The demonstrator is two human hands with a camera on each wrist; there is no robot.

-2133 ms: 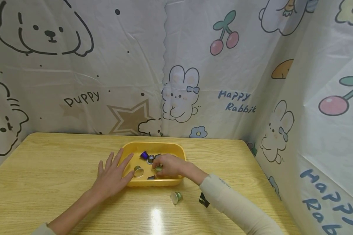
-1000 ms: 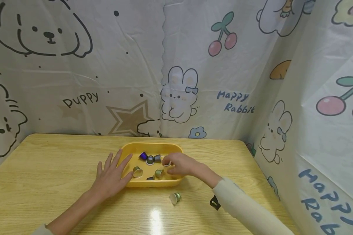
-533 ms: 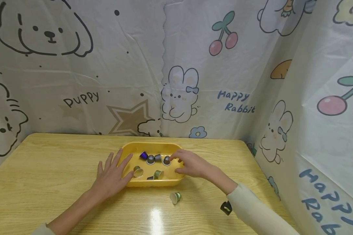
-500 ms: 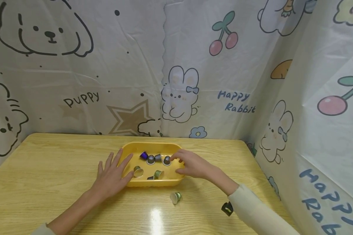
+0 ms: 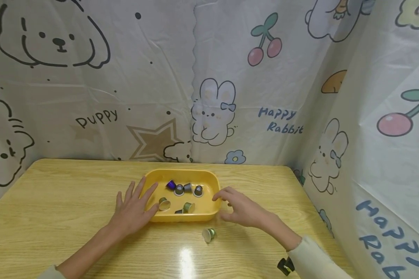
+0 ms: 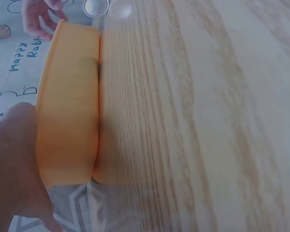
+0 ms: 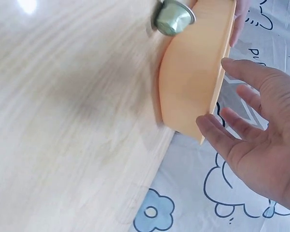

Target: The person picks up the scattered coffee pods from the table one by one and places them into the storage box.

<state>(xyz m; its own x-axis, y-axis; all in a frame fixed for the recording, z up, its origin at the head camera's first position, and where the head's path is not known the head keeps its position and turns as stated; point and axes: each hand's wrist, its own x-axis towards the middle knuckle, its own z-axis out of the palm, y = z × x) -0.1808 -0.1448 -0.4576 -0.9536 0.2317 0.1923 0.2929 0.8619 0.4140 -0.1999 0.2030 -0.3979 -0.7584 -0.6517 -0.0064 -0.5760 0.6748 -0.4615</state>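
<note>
A yellow plastic tray (image 5: 181, 218) stands on the table. My left hand (image 5: 134, 205) rests on its left end, fingers spread. Beside the right end hovers my right hand (image 5: 242, 207), fingers loosely bent and apart, holding nothing; in the right wrist view its fingertips (image 7: 227, 64) are at the tray rim. Inside lie coffee capsules: a purple one (image 5: 171, 185), a dark one (image 5: 179, 189), a grey one (image 5: 188, 187), another dark one (image 5: 198, 190) to the right, and two green ones, left (image 5: 164, 204) and middle (image 5: 189, 207). The front wall partly hides one more dark capsule (image 5: 179, 211).
A green capsule (image 5: 208, 235) lies on the wooden table (image 5: 73, 193) in front of the tray. A black device (image 5: 286, 266) is at the right sleeve. A printed cloth (image 5: 153, 77) hangs behind the table and along its right side.
My right hand has moved right, out of the tray to beside its right end. The dark capsule that was under its fingers now stands uncovered. My left hand has stayed put.
</note>
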